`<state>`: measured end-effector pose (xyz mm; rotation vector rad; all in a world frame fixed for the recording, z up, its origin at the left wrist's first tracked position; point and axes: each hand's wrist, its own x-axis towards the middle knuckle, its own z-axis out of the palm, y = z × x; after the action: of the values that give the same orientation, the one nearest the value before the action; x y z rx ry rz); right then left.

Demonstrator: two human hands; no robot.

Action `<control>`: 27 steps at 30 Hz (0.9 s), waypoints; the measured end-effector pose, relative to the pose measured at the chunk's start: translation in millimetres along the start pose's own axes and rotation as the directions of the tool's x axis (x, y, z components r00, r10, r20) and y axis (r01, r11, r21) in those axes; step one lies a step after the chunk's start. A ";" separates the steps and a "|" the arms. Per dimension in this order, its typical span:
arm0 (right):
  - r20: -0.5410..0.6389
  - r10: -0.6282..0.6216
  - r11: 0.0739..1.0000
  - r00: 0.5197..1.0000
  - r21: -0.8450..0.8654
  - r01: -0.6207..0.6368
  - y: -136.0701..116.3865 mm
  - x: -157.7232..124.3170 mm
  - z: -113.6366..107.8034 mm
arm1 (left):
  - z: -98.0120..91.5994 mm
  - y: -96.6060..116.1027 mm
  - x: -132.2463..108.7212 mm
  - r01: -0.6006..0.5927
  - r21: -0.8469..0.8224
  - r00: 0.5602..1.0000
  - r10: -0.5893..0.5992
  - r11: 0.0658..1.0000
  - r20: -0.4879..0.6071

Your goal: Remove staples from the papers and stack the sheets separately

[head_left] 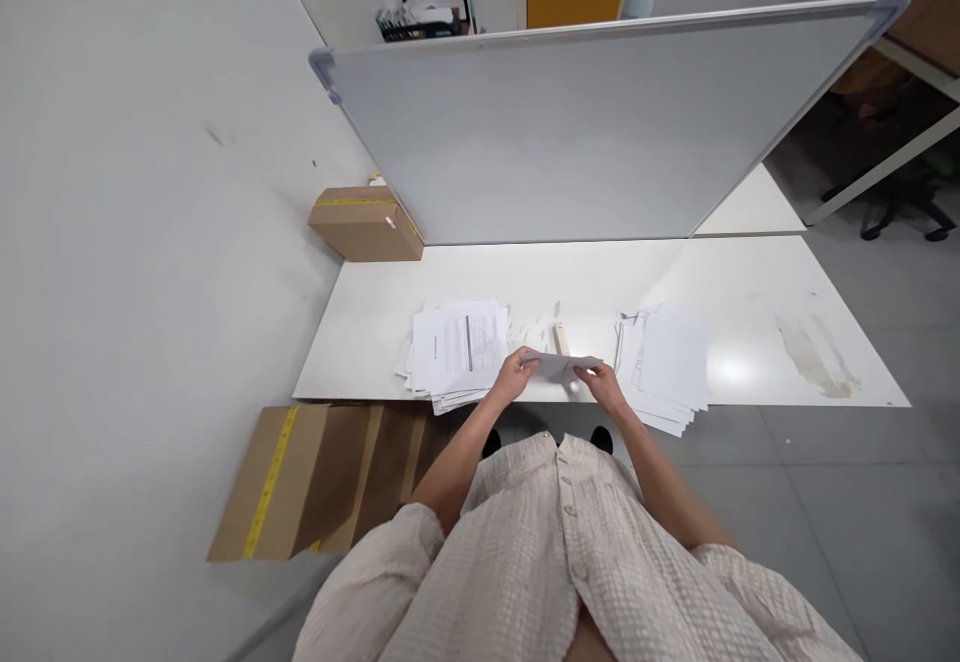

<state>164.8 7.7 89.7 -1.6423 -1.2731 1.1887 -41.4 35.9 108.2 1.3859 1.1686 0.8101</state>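
Note:
Between both hands, at the table's front edge, is a folded sheet of paper [556,363]. My left hand [515,374] pinches its left end, and my right hand [598,385] grips the right end. Just behind the sheet lies a small cream-coloured stick-like object [561,338], partly hidden by the paper; its kind I cannot make out. To the left of my left hand rests a messy stack of printed papers [457,347]. Beyond my right hand lies another pile of sheets [673,357], mostly blank on top, its front corners overhanging the edge.
A large whiteboard [555,142] stands upright across the white table [750,292]. One cardboard box [367,232] sits at the table's back left corner. Below the left front edge stands an open cardboard box [300,482]. A wall [150,242] closes off the left side.

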 end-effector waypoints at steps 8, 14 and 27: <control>0.039 -0.184 0.808 0.982 -0.562 0.174 -53.4 -10.2 -20.4 | -17.2 28.7 -8.1 -0.176 0.451 0.952 0.269 0.875 -0.150; 0.208 -0.225 0.348 0.952 -0.896 0.278 -77.0 -18.6 -9.5 | -0.9 21.0 -10.8 -0.287 0.462 0.955 0.289 0.839 0.067; 0.271 -0.099 0.301 0.958 -0.909 0.288 -50.2 -12.0 -13.8 | -0.3 -32.6 -2.3 -0.089 0.260 0.996 0.092 0.961 -0.002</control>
<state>162.2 8.1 143.0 -2.0482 -2.5239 0.3027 -49.0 31.0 76.8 1.6619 1.2634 0.7502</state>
